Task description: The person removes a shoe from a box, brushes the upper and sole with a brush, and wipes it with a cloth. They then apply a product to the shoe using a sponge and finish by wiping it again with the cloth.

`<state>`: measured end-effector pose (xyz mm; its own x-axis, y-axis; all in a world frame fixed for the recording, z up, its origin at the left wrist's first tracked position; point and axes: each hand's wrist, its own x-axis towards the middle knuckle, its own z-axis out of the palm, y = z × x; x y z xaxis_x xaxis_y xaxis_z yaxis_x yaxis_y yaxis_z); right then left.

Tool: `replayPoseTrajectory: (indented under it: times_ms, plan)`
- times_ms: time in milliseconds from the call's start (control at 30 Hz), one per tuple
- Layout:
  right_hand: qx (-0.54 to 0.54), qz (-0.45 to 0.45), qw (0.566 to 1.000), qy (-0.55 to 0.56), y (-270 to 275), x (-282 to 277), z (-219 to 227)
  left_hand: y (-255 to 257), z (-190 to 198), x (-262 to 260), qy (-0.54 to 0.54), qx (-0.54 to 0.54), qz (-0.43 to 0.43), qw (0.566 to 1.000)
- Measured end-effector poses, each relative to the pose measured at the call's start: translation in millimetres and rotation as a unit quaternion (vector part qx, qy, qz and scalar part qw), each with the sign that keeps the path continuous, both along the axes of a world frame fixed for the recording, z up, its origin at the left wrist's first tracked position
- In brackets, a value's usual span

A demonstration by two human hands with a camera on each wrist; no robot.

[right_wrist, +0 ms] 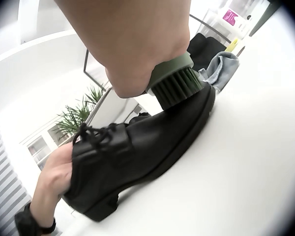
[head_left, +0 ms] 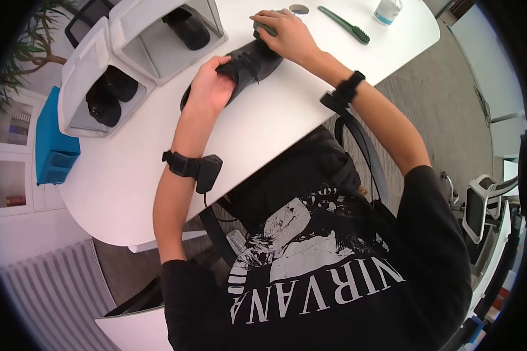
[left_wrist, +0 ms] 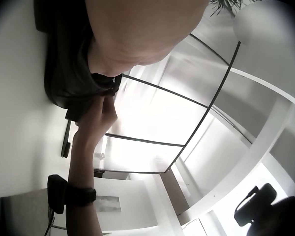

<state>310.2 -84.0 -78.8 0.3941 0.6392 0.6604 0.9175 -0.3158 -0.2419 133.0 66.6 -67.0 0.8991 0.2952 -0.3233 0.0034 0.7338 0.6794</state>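
Observation:
A black lace-up shoe stands on the white table, its toe pointing away to the right. My left hand grips it by the heel end around the ankle opening; part of those fingers is hidden by the shoe. In my right hand is a green scrubbing brush, held from above. Its bristles press on the top of the toe, as the right wrist view shows. The laces are tied, over the middle of the shoe.
White shoe boxes with black shoes inside stand left of the hands. A long green brush and a clear bottle are on the table's far right. A grey-blue cloth lies beyond the toe. A blue box sits at the left edge.

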Motion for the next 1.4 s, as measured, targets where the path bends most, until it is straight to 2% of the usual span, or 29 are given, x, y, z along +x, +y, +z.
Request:
replayPoseTrajectory:
  times_ms: [167, 300, 433, 467, 567, 600, 700, 800, 867, 967, 1100, 1200, 1333, 1400]
  plan:
    - [0.001, -0.041, 0.998, 0.037, 15.4, 22.6, 9.8, 9.9, -7.8, 4.1, -0.011, -0.026, 0.005, 1.0]
    - [0.049, -0.035, 0.998, 0.0, -27.0, 7.2, -6.6, 8.7, -11.6, 3.8, 0.0, -0.024, 0.013, 1.0]
    - [0.019, -0.044, 0.998, 0.026, -43.4, -3.6, -3.9, -0.8, 5.1, -1.8, 0.011, 0.01, 0.023, 1.0]
    - [0.033, -0.034, 0.999, 0.005, -33.4, 8.3, -4.0, -1.0, 6.3, -2.5, 0.016, 0.017, 0.015, 1.0]
    - [0.0, -0.055, 0.997, 0.063, -3.3, 24.0, 3.0, 8.0, -7.8, 4.3, 0.005, -0.005, -0.001, 1.0]
    - [0.021, -0.053, 0.997, 0.053, 4.7, 31.1, -2.7, 9.5, -7.4, 5.2, 0.009, -0.003, -0.004, 1.0]
    - [0.04, -0.033, 0.997, 0.059, 0.4, 19.2, 4.6, 9.7, -1.1, 3.2, 0.006, 0.001, -0.004, 1.0]
    - [0.03, -0.003, 0.999, 0.023, -27.1, -16.9, 4.8, 7.9, -6.4, 1.6, -0.001, 0.007, 0.0, 1.0]
    - [0.022, 0.031, 0.999, 0.024, -36.9, -44.5, 0.6, 0.3, 4.1, -0.3, 0.009, 0.019, 0.008, 1.0]
    - [-0.004, 0.05, 0.999, -0.012, -17.7, -54.3, 3.8, 0.1, 4.1, -1.4, 0.009, 0.033, -0.009, 0.999]
    - [0.011, 0.076, 0.996, 0.047, 25.6, -20.3, 6.7, 8.9, -9.7, 5.9, 0.003, 0.008, 0.026, 1.0]
    - [-0.022, 0.07, 0.996, 0.056, 41.7, -22.6, 15.2, 10.3, -6.4, 6.3, -0.002, 0.012, 0.023, 1.0]
    - [0.009, 0.083, 0.996, 0.022, 14.0, -43.3, 11.0, 12.7, -8.9, 3.1, 0.002, -0.005, -0.003, 1.0]
    - [0.011, 0.06, 0.996, 0.062, -10.7, -57.5, 6.3, 11.4, -8.1, 2.2, 0.005, 0.002, -0.014, 1.0]
